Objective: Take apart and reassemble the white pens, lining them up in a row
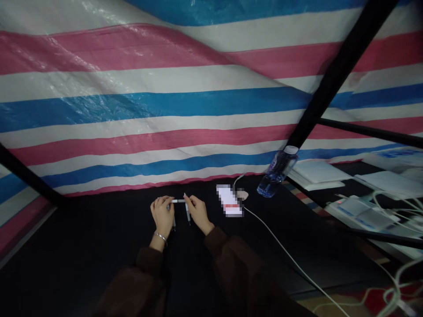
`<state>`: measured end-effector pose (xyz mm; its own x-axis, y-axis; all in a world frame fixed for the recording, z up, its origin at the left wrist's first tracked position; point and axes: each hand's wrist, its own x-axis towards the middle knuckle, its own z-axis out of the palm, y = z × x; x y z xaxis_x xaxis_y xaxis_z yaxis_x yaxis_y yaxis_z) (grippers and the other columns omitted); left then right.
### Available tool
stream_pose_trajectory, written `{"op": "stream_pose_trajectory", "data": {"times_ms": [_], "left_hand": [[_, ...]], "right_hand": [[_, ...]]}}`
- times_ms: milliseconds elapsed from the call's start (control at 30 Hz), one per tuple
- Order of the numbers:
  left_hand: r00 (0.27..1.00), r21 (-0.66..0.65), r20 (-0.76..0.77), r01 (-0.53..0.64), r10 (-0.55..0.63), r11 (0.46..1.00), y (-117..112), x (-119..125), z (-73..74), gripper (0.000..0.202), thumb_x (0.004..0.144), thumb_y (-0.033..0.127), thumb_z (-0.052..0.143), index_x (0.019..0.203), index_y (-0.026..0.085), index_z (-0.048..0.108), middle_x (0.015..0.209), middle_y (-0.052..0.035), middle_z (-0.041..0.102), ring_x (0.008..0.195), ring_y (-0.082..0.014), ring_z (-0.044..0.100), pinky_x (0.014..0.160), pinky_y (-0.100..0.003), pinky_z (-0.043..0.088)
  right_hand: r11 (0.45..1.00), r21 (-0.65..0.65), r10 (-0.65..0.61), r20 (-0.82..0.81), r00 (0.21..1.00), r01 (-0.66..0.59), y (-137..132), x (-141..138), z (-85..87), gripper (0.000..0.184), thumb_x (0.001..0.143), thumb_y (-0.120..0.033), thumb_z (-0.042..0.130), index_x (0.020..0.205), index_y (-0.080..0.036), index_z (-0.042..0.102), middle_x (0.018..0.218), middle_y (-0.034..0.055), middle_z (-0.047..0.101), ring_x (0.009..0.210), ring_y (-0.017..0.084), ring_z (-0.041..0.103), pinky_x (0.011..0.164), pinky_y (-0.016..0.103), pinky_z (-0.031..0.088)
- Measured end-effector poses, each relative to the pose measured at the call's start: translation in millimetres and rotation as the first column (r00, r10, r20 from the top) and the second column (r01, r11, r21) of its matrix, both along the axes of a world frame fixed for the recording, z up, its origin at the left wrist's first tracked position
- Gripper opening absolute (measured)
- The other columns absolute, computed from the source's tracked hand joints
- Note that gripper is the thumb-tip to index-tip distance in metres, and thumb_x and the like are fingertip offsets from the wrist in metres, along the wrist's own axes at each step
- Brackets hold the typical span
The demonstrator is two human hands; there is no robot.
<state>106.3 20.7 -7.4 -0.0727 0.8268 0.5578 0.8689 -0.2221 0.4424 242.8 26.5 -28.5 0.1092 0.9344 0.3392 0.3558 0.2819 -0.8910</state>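
A thin white pen (pixel 179 201) lies level between my two hands, above the black tabletop. Its left end is in the closed fingers of my left hand (pixel 161 216), which wears a silver bangle (pixel 160 237) at the wrist. My right hand (pixel 199 214) pinches at the pen's other end. Beneath the right fingertips a second pen (pixel 188 213) points toward me, its dark tip on the table. A third pen (pixel 174 223) shows partly beside my left hand; the rest is hidden by the fingers.
Right of my hands lies a blurred-out phone (pixel 233 207) near a white cable (pixel 280 246). A clear water bottle (pixel 276 174) stands by a slanted black pole (pixel 325 83). Striped sheeting (pixel 165 105) hangs behind the black table (pixel 99 264). White boxes (pixel 320 174) and tangled cables fill the right side.
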Motion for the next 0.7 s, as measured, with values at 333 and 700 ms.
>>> {"op": "stream_pose_trajectory", "data": {"times_ms": [333, 700], "left_hand": [[0.887, -0.019, 0.449, -0.105, 0.102, 0.994, 5, 1, -3.6, 0.052, 0.072, 0.03, 0.057, 0.119, 0.015, 0.046, 0.094, -0.0074, 0.052, 0.086, -0.0206, 0.054, 0.078, -0.037, 0.043], [0.035, 0.017, 0.999, 0.245, -0.027, 0.969, 13, 2, 2.9, 0.033, 0.062, 0.037, 0.069, 0.079, 0.014, 0.054, 0.061, 0.0031, 0.057, 0.057, -0.0098, 0.059, 0.066, -0.027, 0.048]], "right_hand": [[0.998, 0.044, -0.055, 0.0, 0.998, 0.055, 2, 1, 0.9, 0.042, 0.086, -0.052, 0.036, 0.059, -0.02, 0.04, 0.049, -0.0068, 0.033, 0.047, 0.009, 0.032, 0.048, 0.021, 0.025], [0.999, 0.038, -0.006, -0.012, 1.0, 0.007, 3, 0, -0.1, 0.031, 0.086, -0.047, 0.039, 0.07, -0.021, 0.046, 0.054, -0.0057, 0.039, 0.048, 0.01, 0.039, 0.049, 0.021, 0.026]]}}
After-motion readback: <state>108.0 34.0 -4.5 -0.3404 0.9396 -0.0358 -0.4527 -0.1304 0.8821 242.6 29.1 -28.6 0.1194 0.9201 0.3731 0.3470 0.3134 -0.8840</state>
